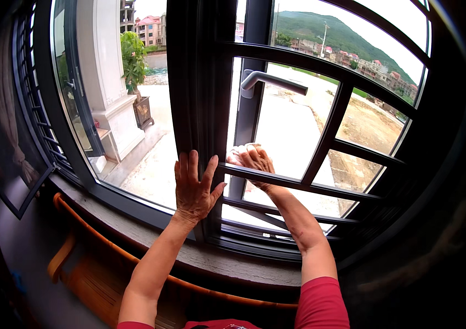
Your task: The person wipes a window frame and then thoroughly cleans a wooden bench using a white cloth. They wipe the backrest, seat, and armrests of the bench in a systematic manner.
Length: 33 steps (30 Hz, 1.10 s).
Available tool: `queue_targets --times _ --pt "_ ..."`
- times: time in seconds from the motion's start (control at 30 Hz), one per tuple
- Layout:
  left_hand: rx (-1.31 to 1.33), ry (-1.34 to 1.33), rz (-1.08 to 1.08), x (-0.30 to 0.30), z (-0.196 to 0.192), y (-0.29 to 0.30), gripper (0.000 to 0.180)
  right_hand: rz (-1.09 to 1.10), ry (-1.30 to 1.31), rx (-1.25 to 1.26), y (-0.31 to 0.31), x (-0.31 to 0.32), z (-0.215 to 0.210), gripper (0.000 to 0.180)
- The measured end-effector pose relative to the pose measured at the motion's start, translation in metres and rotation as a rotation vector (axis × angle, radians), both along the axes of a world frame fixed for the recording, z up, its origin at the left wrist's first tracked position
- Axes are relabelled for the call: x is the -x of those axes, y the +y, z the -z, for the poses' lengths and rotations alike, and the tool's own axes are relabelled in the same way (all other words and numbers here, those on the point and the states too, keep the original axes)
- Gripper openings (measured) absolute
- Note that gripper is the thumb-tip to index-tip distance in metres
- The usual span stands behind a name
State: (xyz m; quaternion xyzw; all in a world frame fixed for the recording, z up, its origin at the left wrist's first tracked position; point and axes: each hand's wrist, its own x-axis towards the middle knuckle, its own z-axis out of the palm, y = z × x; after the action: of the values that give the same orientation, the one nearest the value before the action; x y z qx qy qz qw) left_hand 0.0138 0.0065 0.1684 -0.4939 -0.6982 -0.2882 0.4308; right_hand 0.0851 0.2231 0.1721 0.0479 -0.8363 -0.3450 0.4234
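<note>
Window (200, 82): dark metal frame with a broad upright post at centre, fixed pane to its left, hinged sash (326, 131) to its right. The sash carries a grille of dark bars, some horizontal and some slanted, dividing the glass into panels. Handle (270, 81): grey metal lever mounted high on the sash's left stile, pointing right, roughly level. The left hand (193, 189) lies flat against the post, fingers spread upward; the right hand (252, 159) grips a horizontal bar below the handle.
</note>
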Motion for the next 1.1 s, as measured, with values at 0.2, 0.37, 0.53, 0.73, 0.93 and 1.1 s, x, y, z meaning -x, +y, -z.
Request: queue_targets --times 0.2,0.37,0.53,0.73,0.93,1.1 --pt "-0.106 0.058 0.021 0.013 0.018 0.014 0.064 0.086 0.215 0.053 0.007 0.053 -0.001 0.011" --pt "-0.171 0.201 -0.030 0.026 0.020 0.021 0.049 0.105 0.303 -0.029 0.017 0.057 -0.014 0.014" --pt "-0.183 0.252 -0.016 0.031 0.023 0.021 0.041 0.103 0.328 -0.007 0.033 0.067 -0.008 0.013" --pt "-0.298 0.234 0.066 0.028 0.024 0.025 0.032 0.166 0.312 -0.033 0.048 0.072 -0.005 0.013" --pt "-0.313 0.266 0.004 0.030 0.021 0.031 0.031 0.157 0.070 -0.117 0.053 0.062 -0.002 0.017" --pt "-0.340 0.259 -0.015 0.028 0.017 0.032 0.033 0.167 0.521 0.138 0.044 0.048 -0.043 0.030"
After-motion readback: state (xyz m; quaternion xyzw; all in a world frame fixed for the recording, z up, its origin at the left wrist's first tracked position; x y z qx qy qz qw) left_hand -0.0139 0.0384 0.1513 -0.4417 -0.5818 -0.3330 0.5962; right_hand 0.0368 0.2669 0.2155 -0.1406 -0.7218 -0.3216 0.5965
